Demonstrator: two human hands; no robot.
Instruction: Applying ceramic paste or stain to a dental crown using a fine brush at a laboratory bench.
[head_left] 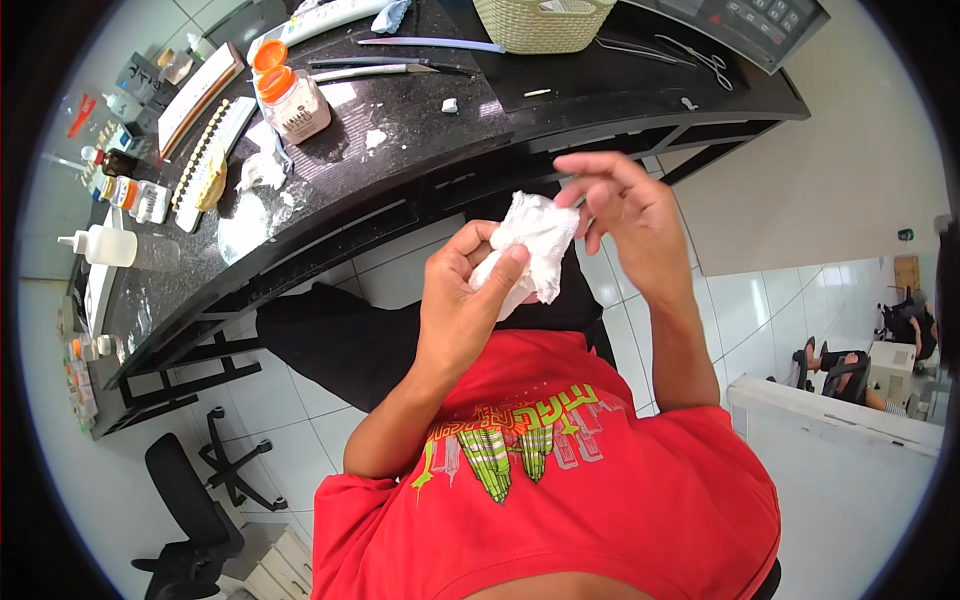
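White crumpled cloth (540, 235) is hiding the left hand's (468, 285) finger ends; its folds are covering whatever may be inside, can't tell. Right hand (632, 215) is blurring slightly at the fingertips, so contact with the cloth is going unconfirmed. Top edge is cutting off the woven basket (545, 32) and the grey keypad device (745, 28). Lower edge is cropping the red shirt (570, 490) and drawer unit (280, 572). Tabletop (420, 150) is bearing white bits too small to identify. Small bottles at far left are warping near the rim, contents unclear. Seated person at far right is showing only partly, tiny.
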